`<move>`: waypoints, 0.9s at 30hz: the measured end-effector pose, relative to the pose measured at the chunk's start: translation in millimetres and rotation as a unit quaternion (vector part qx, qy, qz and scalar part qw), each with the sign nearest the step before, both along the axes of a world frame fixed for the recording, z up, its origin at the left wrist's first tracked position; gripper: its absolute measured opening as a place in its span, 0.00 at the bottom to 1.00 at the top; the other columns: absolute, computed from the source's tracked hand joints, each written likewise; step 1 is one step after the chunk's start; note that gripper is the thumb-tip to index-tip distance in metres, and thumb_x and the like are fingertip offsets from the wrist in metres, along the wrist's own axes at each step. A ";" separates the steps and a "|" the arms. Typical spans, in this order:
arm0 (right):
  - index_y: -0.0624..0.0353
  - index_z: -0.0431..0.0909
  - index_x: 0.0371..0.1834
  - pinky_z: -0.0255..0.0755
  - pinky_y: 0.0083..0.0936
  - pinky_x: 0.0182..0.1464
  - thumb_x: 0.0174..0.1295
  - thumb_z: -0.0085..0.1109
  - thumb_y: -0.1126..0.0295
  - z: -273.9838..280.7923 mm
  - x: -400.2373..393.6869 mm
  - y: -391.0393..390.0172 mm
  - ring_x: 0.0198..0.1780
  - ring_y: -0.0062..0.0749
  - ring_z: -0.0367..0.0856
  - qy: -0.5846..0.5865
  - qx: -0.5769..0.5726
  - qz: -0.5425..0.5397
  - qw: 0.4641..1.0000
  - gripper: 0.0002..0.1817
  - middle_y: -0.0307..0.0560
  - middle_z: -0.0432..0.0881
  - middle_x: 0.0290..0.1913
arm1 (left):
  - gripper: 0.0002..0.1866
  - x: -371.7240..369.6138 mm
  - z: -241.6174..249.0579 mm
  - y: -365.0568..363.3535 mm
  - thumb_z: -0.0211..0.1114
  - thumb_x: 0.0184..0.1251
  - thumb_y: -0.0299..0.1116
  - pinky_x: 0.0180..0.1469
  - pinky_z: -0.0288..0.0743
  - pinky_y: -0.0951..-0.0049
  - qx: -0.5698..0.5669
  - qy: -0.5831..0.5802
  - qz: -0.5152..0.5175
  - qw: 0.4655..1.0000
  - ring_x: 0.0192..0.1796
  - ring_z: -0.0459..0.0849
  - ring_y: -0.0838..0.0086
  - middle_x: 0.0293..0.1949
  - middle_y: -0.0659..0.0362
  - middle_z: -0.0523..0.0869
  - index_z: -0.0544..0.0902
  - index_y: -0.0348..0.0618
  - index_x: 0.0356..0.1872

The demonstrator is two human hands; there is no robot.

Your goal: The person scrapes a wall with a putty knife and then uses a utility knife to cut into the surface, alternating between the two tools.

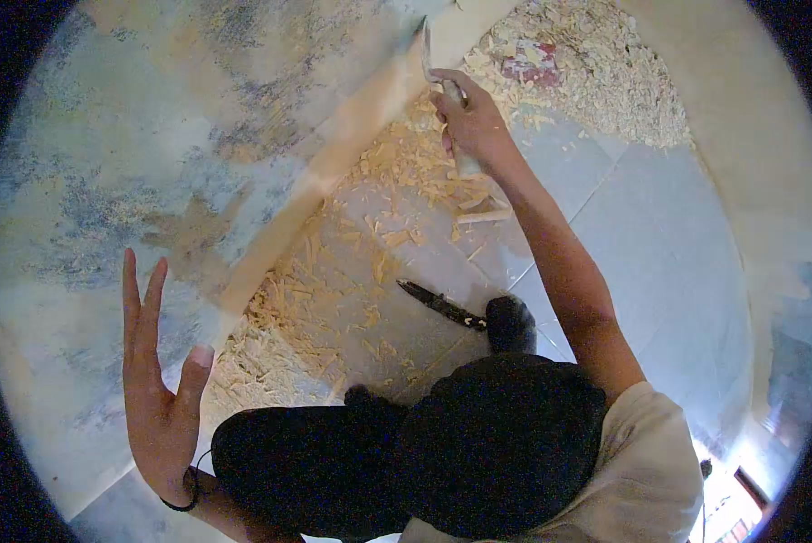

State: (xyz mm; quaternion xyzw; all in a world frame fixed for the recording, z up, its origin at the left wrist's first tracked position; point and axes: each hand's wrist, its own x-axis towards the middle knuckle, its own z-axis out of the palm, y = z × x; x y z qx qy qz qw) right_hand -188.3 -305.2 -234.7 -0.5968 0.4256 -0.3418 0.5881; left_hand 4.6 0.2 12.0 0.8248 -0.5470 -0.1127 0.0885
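Observation:
My right hand (475, 127) is closed around the pale handle of a scraper (427, 54), whose thin blade reaches up to the bare cream strip (370, 109) along the base of the wall. Peeled shavings (406, 172) lie on the floor just below that hand. On the left, my left hand (163, 389) is raised in front of the mottled blue-green wall (89, 181), its fingers stretched out and thumb apart, holding nothing. A dark cord circles the left wrist.
A dark, knife-shaped tool (442, 305) lies on the grey tiles (596, 217) beside my shoe (511, 324). A thick pile of flakes (614, 81) fills the far corner, with a red-and-white scrap (530, 63) in it. Another wall (741, 118) runs down the right.

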 end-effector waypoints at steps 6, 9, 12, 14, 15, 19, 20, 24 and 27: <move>0.53 0.75 0.63 0.71 0.27 0.18 0.70 0.58 0.67 1.0 4.0 -49.9 0.18 0.24 0.73 -0.006 -0.024 -0.032 0.999 0.19 0.42 0.73 0.28 | 0.37 -2.5 -2.2 -4.4 0.62 0.68 0.53 0.78 0.46 0.47 0.013 -0.001 -0.001 1.000 0.81 0.50 0.51 0.80 0.50 0.53 0.67 0.50 0.75; 0.54 0.74 0.64 0.72 0.27 0.18 0.69 0.58 0.67 -4.8 -1.3 -55.0 0.18 0.24 0.74 -0.001 -0.034 -0.053 0.998 0.20 0.42 0.73 0.27 | 0.37 -1.4 -1.1 -2.8 0.62 0.68 0.53 0.78 0.46 0.47 0.014 -0.006 0.001 1.000 0.81 0.50 0.51 0.80 0.50 0.53 0.67 0.50 0.75; 0.53 0.74 0.64 0.72 0.28 0.18 0.70 0.58 0.66 -6.7 -4.1 -38.4 0.18 0.24 0.74 0.050 -0.057 -0.043 0.996 0.20 0.42 0.74 0.27 | 0.37 0.5 -0.5 -3.5 0.62 0.68 0.53 0.78 0.46 0.47 0.003 -0.004 0.000 1.000 0.81 0.50 0.51 0.80 0.50 0.53 0.66 0.49 0.75; 0.53 0.74 0.64 0.72 0.28 0.18 0.70 0.57 0.66 -0.4 -3.6 -10.0 0.18 0.24 0.74 0.051 -0.035 -0.003 0.998 0.20 0.41 0.74 0.27 | 0.37 0.0 -0.8 -4.0 0.61 0.68 0.53 0.78 0.46 0.47 0.004 0.003 -0.003 1.000 0.81 0.50 0.51 0.80 0.50 0.53 0.66 0.49 0.75; 0.53 0.74 0.64 0.71 0.28 0.18 0.70 0.57 0.67 0.4 -2.8 -5.6 0.18 0.24 0.74 0.037 -0.029 0.007 0.999 0.20 0.41 0.74 0.27 | 0.37 -1.0 -1.3 -4.4 0.61 0.69 0.53 0.78 0.46 0.47 0.009 -0.001 -0.003 1.000 0.81 0.50 0.51 0.80 0.49 0.53 0.66 0.49 0.75; 0.52 0.75 0.64 0.71 0.27 0.18 0.69 0.57 0.68 6.1 -0.8 -16.8 0.17 0.24 0.73 0.018 -0.042 -0.013 0.999 0.19 0.40 0.73 0.27 | 0.36 -1.5 -3.3 -7.0 0.61 0.69 0.52 0.78 0.46 0.47 0.019 -0.003 -0.005 1.000 0.81 0.50 0.50 0.80 0.49 0.52 0.66 0.49 0.75; 0.52 0.75 0.64 0.70 0.26 0.18 0.69 0.58 0.68 5.3 -0.2 -27.8 0.17 0.24 0.73 0.023 -0.053 -0.032 0.998 0.19 0.40 0.73 0.27 | 0.36 -1.1 -3.7 -7.4 0.61 0.69 0.52 0.78 0.46 0.47 0.019 0.003 -0.006 1.000 0.81 0.50 0.50 0.80 0.49 0.52 0.66 0.49 0.75; 0.52 0.76 0.62 0.71 0.25 0.21 0.68 0.59 0.68 -1.3 -2.1 -67.9 0.17 0.25 0.73 0.014 -0.082 -0.077 0.994 0.19 0.41 0.75 0.28 | 0.37 -0.7 -1.2 -6.1 0.61 0.69 0.53 0.78 0.46 0.47 0.023 0.000 -0.003 1.000 0.81 0.50 0.50 0.80 0.49 0.52 0.66 0.49 0.75; 0.51 0.75 0.63 0.71 0.25 0.21 0.68 0.59 0.66 9.8 -5.1 -43.1 0.17 0.24 0.73 0.040 -0.070 -0.064 0.995 0.20 0.40 0.74 0.27 | 0.37 0.9 -1.7 -4.5 0.61 0.69 0.53 0.78 0.46 0.47 0.018 0.000 0.000 1.000 0.81 0.50 0.50 0.81 0.49 0.52 0.66 0.48 0.75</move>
